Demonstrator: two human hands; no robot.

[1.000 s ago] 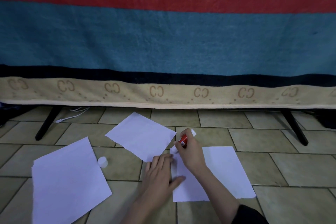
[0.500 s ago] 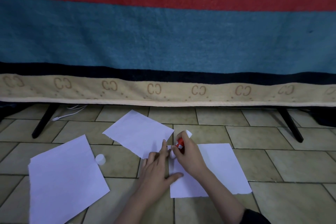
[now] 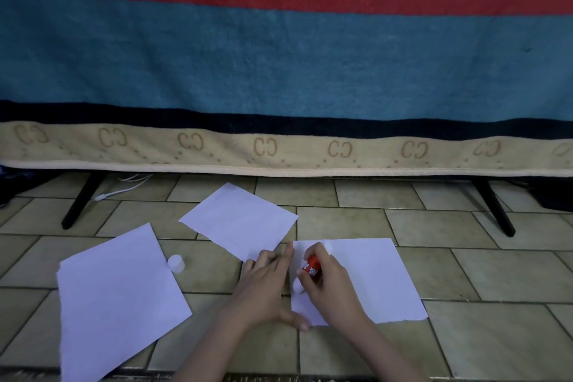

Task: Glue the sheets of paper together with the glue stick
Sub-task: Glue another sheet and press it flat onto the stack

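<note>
Glue is going down along the left edge of the right-hand sheet [image 3: 366, 276], which lies flat on the tiled floor [image 3: 496, 273] nearest the person; that looks to be the step in hand, with nothing joined yet. The right hand [image 3: 328, 285] has its fingers curled tight round the red glue stick [image 3: 311, 267], tilted with its white tip down near the paper's left margin, though whether the tip actually touches the sheet I cannot tell from here. The left hand [image 3: 266, 282] lies flat with fingers straight and spread, pressing on the floor and the very edge of that same sheet, the thumb reaching across the lower left corner to keep it from sliding. A second sheet [image 3: 238, 220] lies skewed just beyond the left fingertips, its near corner almost meeting the glued sheet's top left corner. A third, larger sheet [image 3: 117, 298] sits well off to the left, with the stick's white cap [image 3: 176, 263] standing on the tiles at its upper right edge. Next, I'd judge, the stick needs running on down the margin, then the skewed sheet lifted and squared onto the sticky strip before it dries. A striped blanket [image 3: 279, 71] hangs behind.
</note>
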